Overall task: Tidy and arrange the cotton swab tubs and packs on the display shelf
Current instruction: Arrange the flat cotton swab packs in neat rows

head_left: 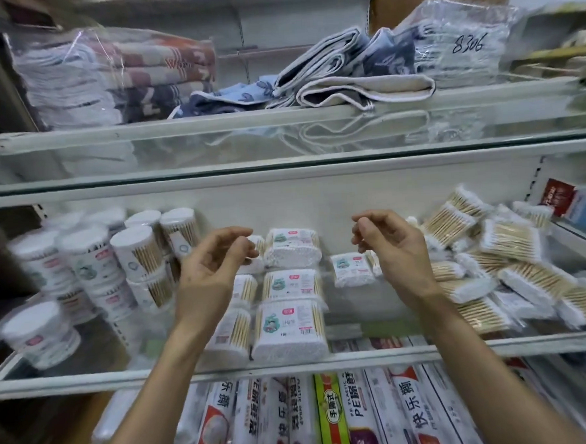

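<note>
Both of my hands hang over the middle of the glass shelf (361, 356) with nothing in them: the left hand (215, 264) and right hand (394, 250) have loosely curled fingers, clear of the stock. The swab goods fill this middle shelf: tubs (132, 252) at the left, a column of packs (290, 283) in the centre, and a loose heap (513, 263) at the right. My main worry is the tubs. They are stacked two high just beside my left wrist, so a careless sweep of that forearm could topple the upper ones, and one tub (39, 331) already sits apart near the front left edge, where a nudge might roll it off. The nearest centre pack sits right at the front lip, and dragging it nearer could drop it onto the rolls (331, 415) below. The heap is slick film on film, so I expect that lifting one pack from low down would make the others slide. As for lie, the centre packs are flat with labels up, their sticks running near to far and cotton ends toward me. The tubs stand on end, sticks vertical, lids up. The heap's packs point every way, most lying diagonally, and the edges are too blurred to tell each one.
</note>
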